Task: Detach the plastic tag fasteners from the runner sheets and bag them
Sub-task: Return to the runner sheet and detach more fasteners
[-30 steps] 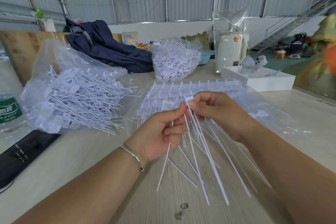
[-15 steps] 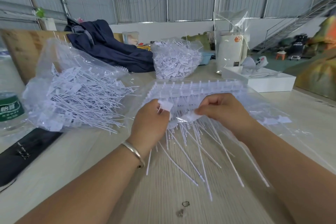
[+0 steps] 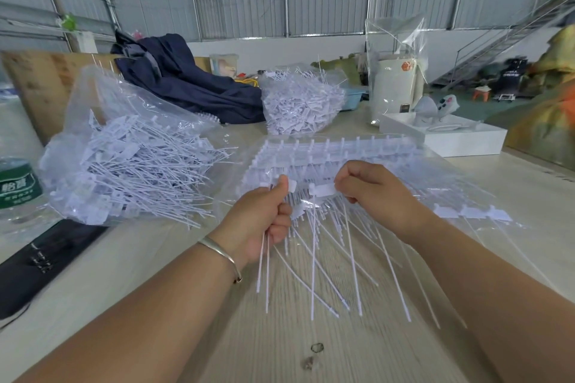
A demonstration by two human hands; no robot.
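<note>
A pale wood-grain table (image 3: 311, 336) stands in a hall with corrugated metal walls. Low over its middle, the left hand (image 3: 261, 221) is curled round a small bundle of white tag fasteners (image 3: 264, 267) — thumb pressed on a flat tag head at the top, the thin tails hanging below the fist. Just beside it, the right hand (image 3: 373, 193) pinches the head of another fastener (image 3: 322, 190) between thumb and fingertips. Both hands are at the near edge of the runner sheets (image 3: 336, 152), which lie in a clear plastic wrap just beyond the knuckles, their long tails fanned toward the person. To the left of the left hand, near but apart, lies an open clear bag (image 3: 124, 165) full of loose fasteners; a second filled bag (image 3: 301, 102) sits farther back, beside a dark blue garment (image 3: 193, 84). A white box (image 3: 451, 137) stands beyond the right hand — a green-labelled bottle (image 3: 18, 186) at the far left edge.
</note>
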